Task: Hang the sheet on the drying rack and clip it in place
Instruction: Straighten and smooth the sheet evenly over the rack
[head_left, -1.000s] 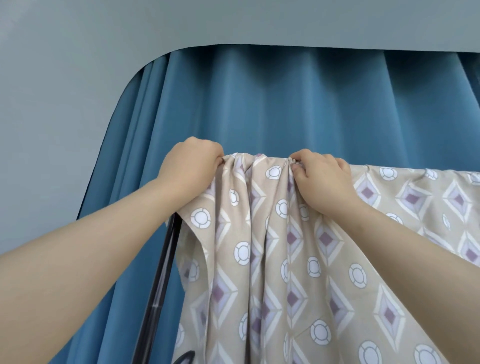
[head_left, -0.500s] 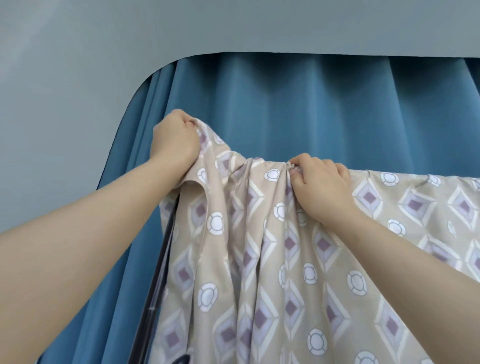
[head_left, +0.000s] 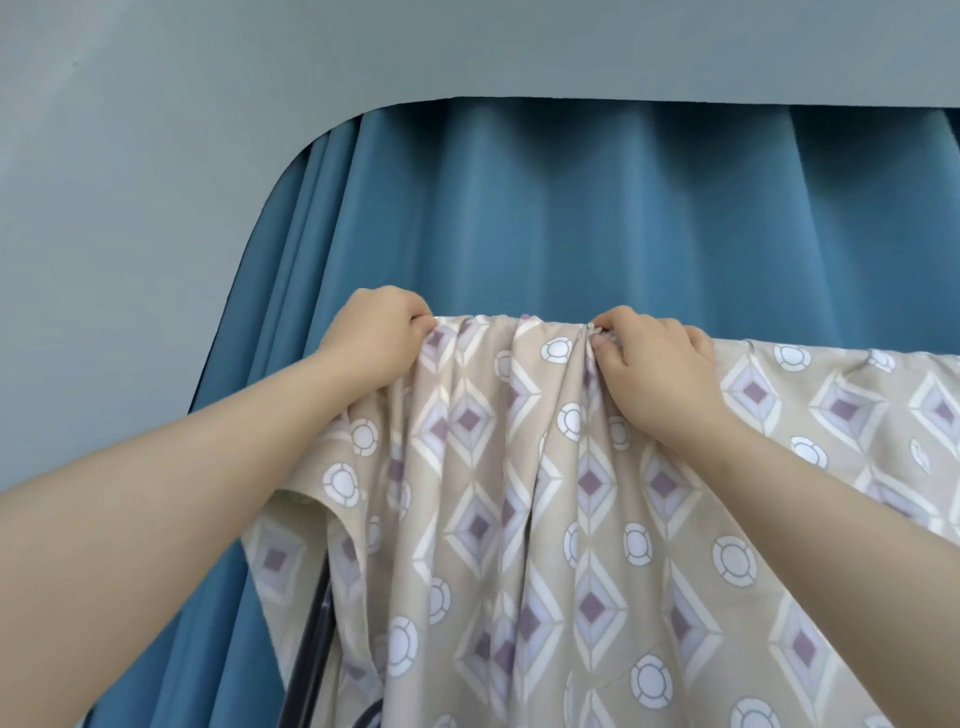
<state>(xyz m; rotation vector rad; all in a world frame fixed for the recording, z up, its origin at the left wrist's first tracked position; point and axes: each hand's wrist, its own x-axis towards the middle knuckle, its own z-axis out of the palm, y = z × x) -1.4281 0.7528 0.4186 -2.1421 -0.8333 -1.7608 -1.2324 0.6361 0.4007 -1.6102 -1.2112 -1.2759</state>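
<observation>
Left hand (head_left: 376, 338) dropping from raised position half second ago, now level with right hand (head_left: 657, 374) along top fold. Sheet (head_left: 519, 493) draping over top of drying rack (head_left: 311, 639), bunching in pleats between hands, hanging down front. Left fingers curling shut, pinching top edge; right fingers gripping gathered fold. Both forearms reaching up and forward, knuckles up. Blue curtain (head_left: 571, 218) hanging behind.

Blue pleated curtain (head_left: 597, 218) behind; grey wall (head_left: 156, 156) left, above.

Curtain (head_left: 623, 218) seemingly close behind sheet (head_left: 519, 493)
</observation>
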